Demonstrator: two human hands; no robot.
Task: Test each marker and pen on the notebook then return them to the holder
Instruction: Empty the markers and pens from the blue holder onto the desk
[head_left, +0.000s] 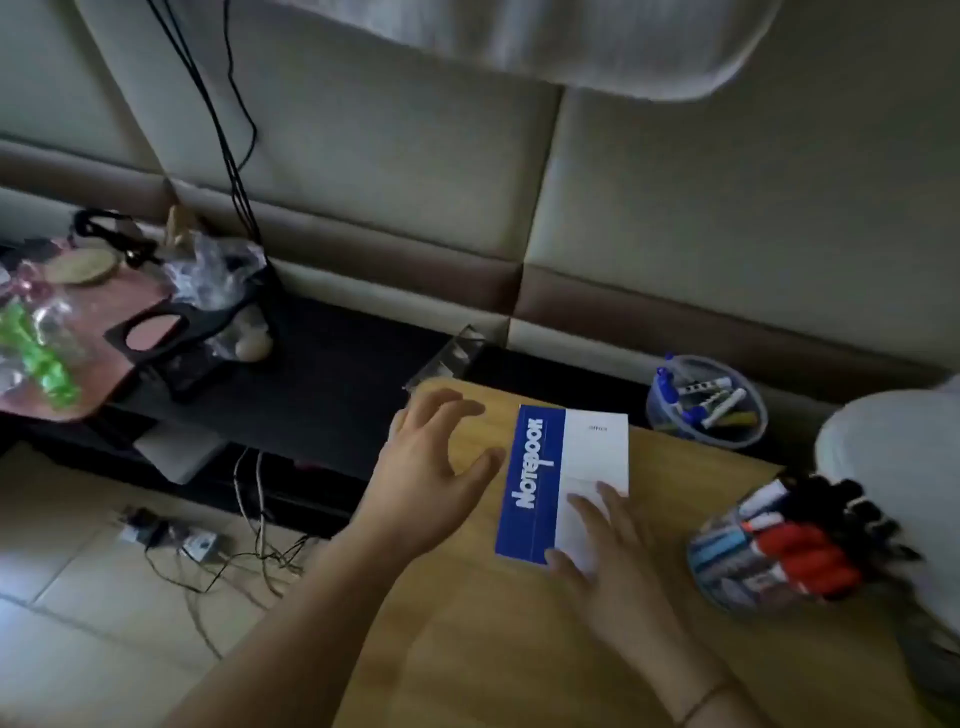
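A closed blue and white notebook (563, 467) lies flat on the wooden table (519, 649). My right hand (608, 561) rests on its near white corner with fingers spread and straight. My left hand (431, 467) hovers just left of the notebook, fingers loosely spread and holding nothing. A clear holder (774, 551) packed with red, black and blue markers stands at the table's right side. A second clear round container (706, 402) with several pens and markers sits beyond the table's far right corner.
A white rounded object (893, 457) bulges in at the right beside the marker holder. A low dark shelf (322, 374) runs behind the table. Clutter and plastic bags (208, 270) sit at the left, cables (234, 551) on the floor.
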